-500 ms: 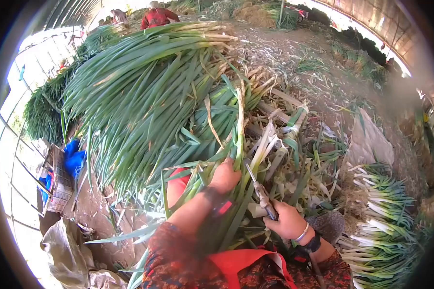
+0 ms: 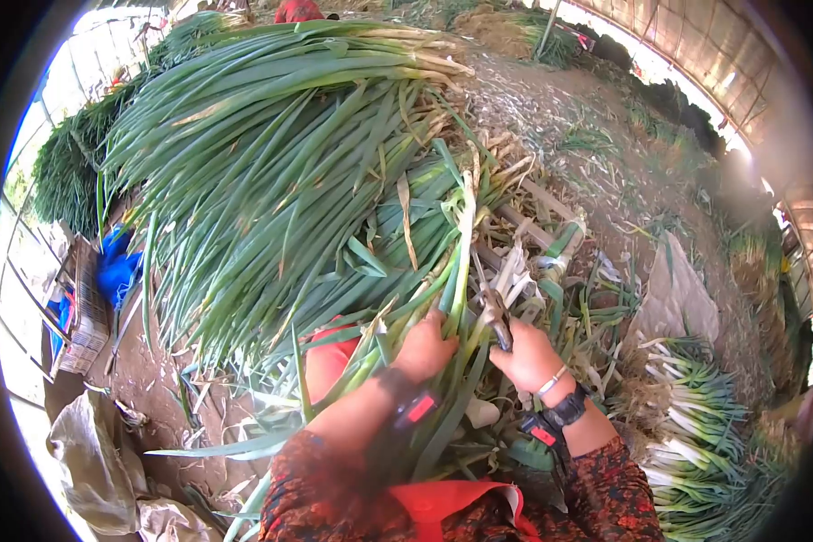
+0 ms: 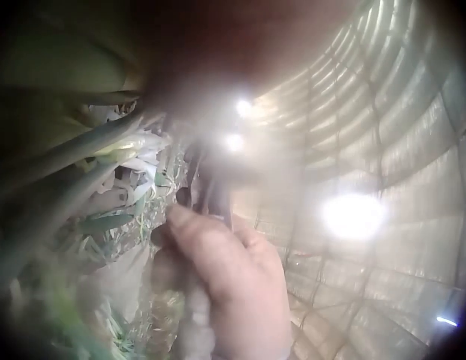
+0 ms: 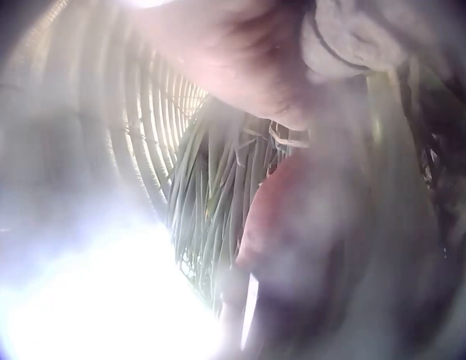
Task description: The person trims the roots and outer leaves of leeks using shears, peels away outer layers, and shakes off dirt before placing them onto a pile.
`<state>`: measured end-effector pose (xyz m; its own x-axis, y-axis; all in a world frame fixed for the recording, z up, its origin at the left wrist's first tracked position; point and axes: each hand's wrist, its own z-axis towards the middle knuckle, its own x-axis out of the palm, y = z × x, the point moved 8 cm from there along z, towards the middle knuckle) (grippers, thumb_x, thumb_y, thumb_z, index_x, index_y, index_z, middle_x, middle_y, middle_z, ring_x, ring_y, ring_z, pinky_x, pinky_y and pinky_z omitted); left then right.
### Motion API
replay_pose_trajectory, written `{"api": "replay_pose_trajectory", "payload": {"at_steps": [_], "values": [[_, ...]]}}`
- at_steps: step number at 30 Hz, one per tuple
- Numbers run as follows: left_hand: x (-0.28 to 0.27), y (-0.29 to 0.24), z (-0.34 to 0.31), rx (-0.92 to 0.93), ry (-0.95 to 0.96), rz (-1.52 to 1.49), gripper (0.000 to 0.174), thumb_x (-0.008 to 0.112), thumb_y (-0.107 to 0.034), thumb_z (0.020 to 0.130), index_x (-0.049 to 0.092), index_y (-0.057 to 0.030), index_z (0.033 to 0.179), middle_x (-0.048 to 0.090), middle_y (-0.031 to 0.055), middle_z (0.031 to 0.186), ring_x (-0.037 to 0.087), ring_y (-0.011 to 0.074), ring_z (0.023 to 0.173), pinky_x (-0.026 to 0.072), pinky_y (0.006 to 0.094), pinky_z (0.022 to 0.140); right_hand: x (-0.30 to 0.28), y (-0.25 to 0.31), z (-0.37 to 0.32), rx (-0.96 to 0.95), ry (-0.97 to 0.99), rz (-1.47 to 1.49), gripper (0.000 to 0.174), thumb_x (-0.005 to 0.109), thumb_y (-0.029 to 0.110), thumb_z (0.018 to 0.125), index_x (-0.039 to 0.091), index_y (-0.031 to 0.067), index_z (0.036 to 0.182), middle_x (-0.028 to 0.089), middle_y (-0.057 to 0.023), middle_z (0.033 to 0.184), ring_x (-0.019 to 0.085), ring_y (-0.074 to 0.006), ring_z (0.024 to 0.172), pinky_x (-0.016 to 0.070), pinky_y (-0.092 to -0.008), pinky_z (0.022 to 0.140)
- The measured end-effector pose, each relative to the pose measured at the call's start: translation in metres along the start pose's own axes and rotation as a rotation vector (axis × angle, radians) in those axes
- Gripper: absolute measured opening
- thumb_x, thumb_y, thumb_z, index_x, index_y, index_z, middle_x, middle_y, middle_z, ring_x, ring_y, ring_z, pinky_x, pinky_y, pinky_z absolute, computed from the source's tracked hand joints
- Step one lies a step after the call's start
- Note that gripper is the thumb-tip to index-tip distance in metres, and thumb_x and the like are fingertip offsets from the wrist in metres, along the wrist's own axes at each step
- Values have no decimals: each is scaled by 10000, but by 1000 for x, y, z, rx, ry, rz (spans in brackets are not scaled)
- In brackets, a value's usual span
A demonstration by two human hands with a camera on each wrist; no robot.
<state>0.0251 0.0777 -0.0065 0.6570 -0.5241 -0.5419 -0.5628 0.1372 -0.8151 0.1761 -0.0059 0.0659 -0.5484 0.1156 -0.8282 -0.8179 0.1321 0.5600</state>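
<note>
My left hand (image 2: 427,348) grips a long green onion (image 2: 465,226) by its leaves, with its pale root end pointing up and away from me. To the right of it, my right hand (image 2: 530,355) holds an air blow gun (image 2: 495,316) by its handle. The gun's thin metal nozzle points up close beside the onion's stem. In the left wrist view the right hand (image 3: 233,262) shows with its thumb along the handle; the right wrist view is hazy. A big heap of green onions (image 2: 262,172) lies ahead and to the left.
Trimmed green onions (image 2: 686,425) lie stacked at the right, near a pale sack (image 2: 677,294). Peeled leaves litter the ground around a wooden bar (image 2: 526,226). A crate (image 2: 88,312) and a crumpled sack (image 2: 90,461) stand at the left. Another person (image 2: 298,11) is far back.
My right hand has come up and left with the blow gun, which now stands more upright near the onion's stem. The left hand keeps its grip. The head view has tilted slightly down.
</note>
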Motion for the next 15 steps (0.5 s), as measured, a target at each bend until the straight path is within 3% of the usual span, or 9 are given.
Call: {"api": "replay_pose_trajectory", "payload": {"at_steps": [6, 11, 14, 15], "values": [[-2, 5, 2, 7, 20, -68, 501, 684, -271, 811, 545, 25, 1190, 630, 278, 1082, 606, 402, 1051, 475, 431, 918, -10, 3, 72, 70, 41, -195, 391, 699, 268, 741, 617, -53, 948, 653, -260, 896, 629, -423, 879, 509, -458, 799], [-5, 4, 0, -10, 27, -110, 511, 686, -267, 809, 545, 30, 1200, 626, 278, 1104, 602, 399, 1066, 471, 421, 931, -5, -18, 147, 131, 44, -240, 415, 692, 281, 750, 621, -82, 937, 647, -286, 896, 632, -430, 881, 510, -451, 822], [-8, 6, 1, -11, 28, -136, 513, 690, -267, 809, 548, 32, 1202, 629, 274, 1104, 607, 386, 1066, 468, 409, 937, -9, -35, 156, 47, -72, -313, 393, 698, 270, 743, 627, -68, 929, 650, -273, 887, 632, -427, 872, 511, -452, 814], [-10, 8, 1, -13, 32, -144, 513, 691, -267, 810, 549, 33, 1202, 631, 271, 1104, 610, 380, 1065, 468, 404, 939, -11, -29, 139, 96, -1, -187, 379, 705, 264, 738, 626, -50, 936, 652, -259, 884, 632, -424, 869, 512, -457, 806]]}}
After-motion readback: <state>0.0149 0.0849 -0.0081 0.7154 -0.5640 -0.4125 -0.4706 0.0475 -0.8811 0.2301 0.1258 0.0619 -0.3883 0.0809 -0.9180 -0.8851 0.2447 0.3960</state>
